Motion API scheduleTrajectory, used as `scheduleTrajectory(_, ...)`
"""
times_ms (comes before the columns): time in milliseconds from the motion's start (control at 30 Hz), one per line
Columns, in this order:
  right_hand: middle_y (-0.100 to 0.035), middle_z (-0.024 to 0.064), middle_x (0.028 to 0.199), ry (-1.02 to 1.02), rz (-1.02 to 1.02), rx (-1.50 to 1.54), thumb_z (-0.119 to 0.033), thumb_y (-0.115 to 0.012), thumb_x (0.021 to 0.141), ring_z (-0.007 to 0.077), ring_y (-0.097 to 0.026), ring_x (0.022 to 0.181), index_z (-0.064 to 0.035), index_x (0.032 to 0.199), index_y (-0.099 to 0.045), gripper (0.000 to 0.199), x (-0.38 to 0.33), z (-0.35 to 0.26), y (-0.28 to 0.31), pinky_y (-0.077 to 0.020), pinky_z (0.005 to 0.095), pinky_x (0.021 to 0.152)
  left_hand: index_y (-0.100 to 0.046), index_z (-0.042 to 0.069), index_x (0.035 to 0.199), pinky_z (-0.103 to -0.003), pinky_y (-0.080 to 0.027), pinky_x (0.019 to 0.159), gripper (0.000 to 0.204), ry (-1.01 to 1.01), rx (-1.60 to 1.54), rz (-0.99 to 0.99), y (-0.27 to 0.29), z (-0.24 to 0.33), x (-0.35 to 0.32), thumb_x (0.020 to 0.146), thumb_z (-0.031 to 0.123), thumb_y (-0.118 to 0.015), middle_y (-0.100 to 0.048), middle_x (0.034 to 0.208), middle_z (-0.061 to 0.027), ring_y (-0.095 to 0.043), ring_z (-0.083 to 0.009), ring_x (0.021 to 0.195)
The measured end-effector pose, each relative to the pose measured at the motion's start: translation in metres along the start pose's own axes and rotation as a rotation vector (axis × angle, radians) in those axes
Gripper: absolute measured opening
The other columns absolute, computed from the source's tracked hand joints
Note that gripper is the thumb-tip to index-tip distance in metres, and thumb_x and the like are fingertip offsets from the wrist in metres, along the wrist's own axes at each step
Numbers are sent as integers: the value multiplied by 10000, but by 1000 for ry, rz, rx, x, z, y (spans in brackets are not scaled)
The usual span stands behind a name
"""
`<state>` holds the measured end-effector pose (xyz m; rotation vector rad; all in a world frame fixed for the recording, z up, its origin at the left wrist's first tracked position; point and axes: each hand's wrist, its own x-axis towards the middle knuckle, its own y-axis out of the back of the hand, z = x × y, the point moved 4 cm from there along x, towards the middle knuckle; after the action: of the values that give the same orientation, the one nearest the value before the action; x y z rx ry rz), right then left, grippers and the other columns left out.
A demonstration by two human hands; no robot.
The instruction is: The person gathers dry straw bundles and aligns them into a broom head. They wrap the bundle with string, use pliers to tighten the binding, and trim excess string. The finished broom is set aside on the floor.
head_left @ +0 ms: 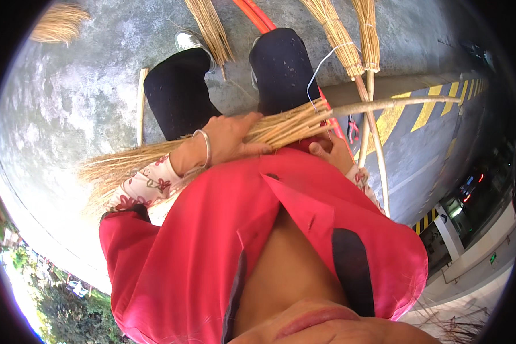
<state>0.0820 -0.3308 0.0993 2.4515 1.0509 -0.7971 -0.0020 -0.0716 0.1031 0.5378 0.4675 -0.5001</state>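
A straw broom [292, 127] lies across my lap. Its bristles fan out to the left, and its pale, slightly bent wooden handle [395, 104] reaches to the right. My left hand [226, 137], with a silver bangle at the wrist, is closed over the bound straw, which comes out between thumb and fingers. By the neck of the broom, my right hand [332, 150] is curled against its near side; some of its fingers are hidden. A thin white wire [313, 80] curves from the neck up toward another broom.
Two finished-looking brooms [335, 40] [368, 40] lie at the upper right, handles toward me. More straw bundles [209, 26] [59, 24] and a stick [141, 106] are on the concrete floor. Red-handled pliers [352, 129] lie beside a red pole [258, 16], near yellow-striped paving [390, 120].
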Motion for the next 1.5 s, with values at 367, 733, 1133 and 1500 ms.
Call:
scheduleTrajectory(367, -494, 15, 547, -362, -12, 393, -508, -755, 836, 78, -319, 349, -63, 799, -622, 466, 26, 4, -42, -202, 275, 345, -434, 86, 1366, -526, -521, 798, 717, 140, 330, 267, -28, 27, -23, 816, 451, -714, -642, 1080, -244, -655, -440, 955)
scheduleTrajectory(733, -711, 77, 959, 294, 289, 182, -421, -789, 823, 151, -657, 822, -62, 1170, -678, 511, 89, -4, -36, -541, 318, 752, -560, 48, 1315, -334, -479, 966, 756, 12, -166, 99, 9, 8, 13, 624, 133, -855, -674, 1124, -87, -625, -208, 1072)
scheduleTrajectory(1133, -618, 100, 719, -56, 84, 633, -475, -776, 826, 58, -364, 369, -67, 1015, -560, 499, 115, -44, -47, -236, 240, 324, -614, 26, 1150, -289, -522, 800, 604, -18, -240, -24, 90, -12, 71, 578, 45, -806, -686, 958, -32, -628, -155, 874)
scheduleTrajectory(1500, -496, 12, 630, -186, -95, 713, -499, -724, 875, 61, -325, 414, -84, 916, -612, 432, 126, -34, -83, -209, 233, 363, -644, 11, 1107, -372, -558, 790, 582, 136, 124, 66, 90, -6, 67, 568, 163, -802, -724, 980, -162, -700, -304, 912)
